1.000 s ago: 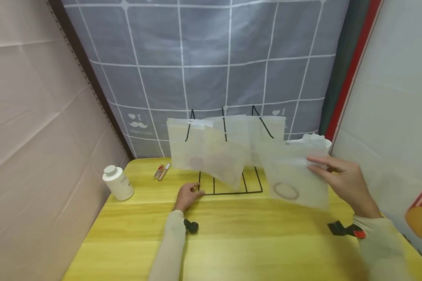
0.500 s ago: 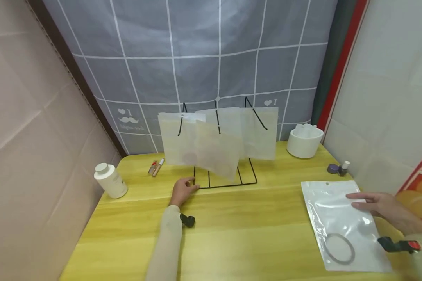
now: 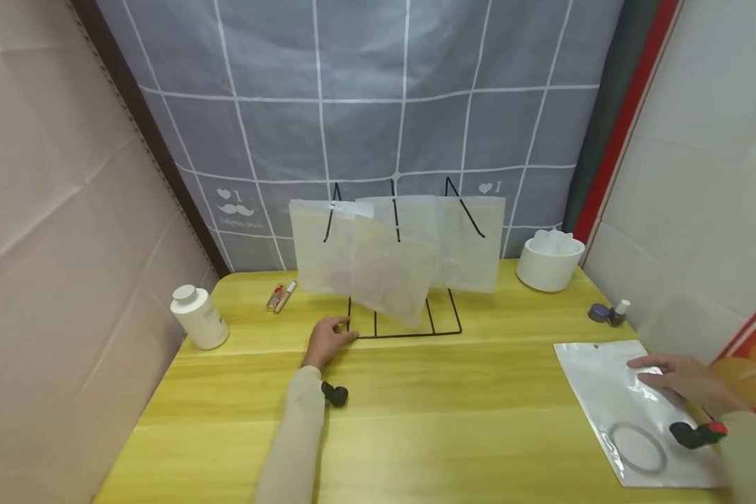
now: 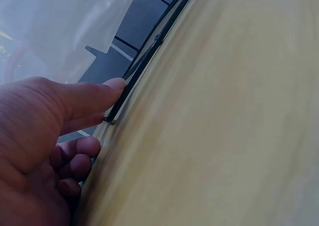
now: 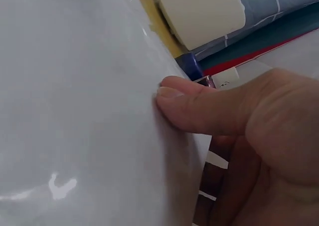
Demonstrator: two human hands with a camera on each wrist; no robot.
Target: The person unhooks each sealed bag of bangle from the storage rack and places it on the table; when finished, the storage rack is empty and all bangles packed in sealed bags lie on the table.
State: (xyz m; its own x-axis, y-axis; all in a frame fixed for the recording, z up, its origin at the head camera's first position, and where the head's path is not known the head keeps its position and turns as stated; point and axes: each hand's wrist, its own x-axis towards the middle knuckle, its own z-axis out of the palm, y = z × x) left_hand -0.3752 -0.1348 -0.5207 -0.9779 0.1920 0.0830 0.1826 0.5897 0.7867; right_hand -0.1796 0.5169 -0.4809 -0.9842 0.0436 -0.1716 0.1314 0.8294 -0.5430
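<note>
My left hand (image 3: 327, 341) pinches the front left corner of a black wire display rack (image 3: 409, 336); in the left wrist view the thumb lies along the dark wire (image 4: 134, 81) and the other fingers curl below. Several translucent pouches (image 3: 393, 269) hang from the rack's hooks. At the right, a white zip bag (image 3: 605, 392) with a ring-shaped thing (image 3: 638, 448) inside lies over the table. My right hand (image 3: 689, 381) pinches its right edge, and in the right wrist view the thumb presses on the bag's white face (image 5: 89, 106) with the other fingers behind the edge.
A white bottle (image 3: 200, 318) stands at the left, with two small cosmetic tubes (image 3: 281, 297) near the back edge. Back right are a white round container (image 3: 549, 262), a purple lid (image 3: 598, 313) and a small dark bottle (image 3: 618, 313). Fabric-covered walls enclose the table (image 3: 416, 420).
My right hand has carried the zip bag from beside the rack rightward and down to the table's right side, uncovering the round container. My left hand stays at the rack's corner.
</note>
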